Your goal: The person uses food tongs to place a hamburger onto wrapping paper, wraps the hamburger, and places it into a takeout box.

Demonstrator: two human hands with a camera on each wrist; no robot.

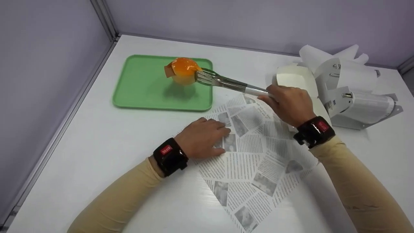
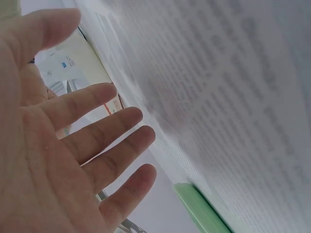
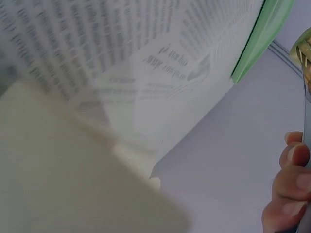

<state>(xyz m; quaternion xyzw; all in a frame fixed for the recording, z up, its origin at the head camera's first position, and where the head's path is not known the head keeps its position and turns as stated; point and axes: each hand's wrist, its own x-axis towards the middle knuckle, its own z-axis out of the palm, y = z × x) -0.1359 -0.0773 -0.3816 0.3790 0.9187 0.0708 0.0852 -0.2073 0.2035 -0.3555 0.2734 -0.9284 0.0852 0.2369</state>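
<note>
My right hand [image 1: 292, 103] grips the handles of metal tongs [image 1: 231, 83], which reach left across the table. Between the tong heads is a round, glossy, orange-topped bun [image 1: 185, 68], with a flat brown piece sticking out of its left side. It hangs above the green tray [image 1: 139, 97], over its own shadow. My left hand [image 1: 202, 137] is over the left part of a newsprint-patterned paper sheet [image 1: 247, 165]. The left wrist view shows its fingers [image 2: 104, 124] spread and nearly straight, holding nothing. Only the fingers of the right hand [image 3: 289, 187] show in the right wrist view, wrapped around the tongs.
An open cream paper box [image 1: 296, 79] stands at the right, partly behind my right hand. Beside it is a white and metal holder [image 1: 359, 94] with white paper sheets [image 1: 330, 56] at its back. Pale walls [image 1: 226, 22] border the table at the back and left.
</note>
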